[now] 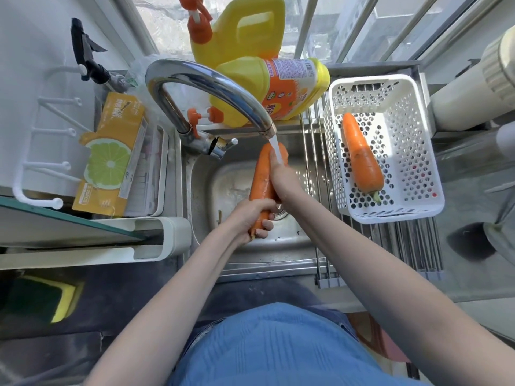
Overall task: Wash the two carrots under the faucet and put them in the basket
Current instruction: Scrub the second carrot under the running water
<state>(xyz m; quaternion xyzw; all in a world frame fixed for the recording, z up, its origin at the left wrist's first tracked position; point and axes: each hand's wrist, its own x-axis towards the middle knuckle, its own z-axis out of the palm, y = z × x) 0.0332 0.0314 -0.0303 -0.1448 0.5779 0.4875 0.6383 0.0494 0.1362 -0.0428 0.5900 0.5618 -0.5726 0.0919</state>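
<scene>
Left hand grips the lower end of a carrot over the steel sink. Right hand wraps its upper part, right under the running faucet, water hitting the fingers. Second carrot lies in the white perforated basket on the drying rack right of the sink. Yellow detergent jugs stand behind the faucet.
</scene>
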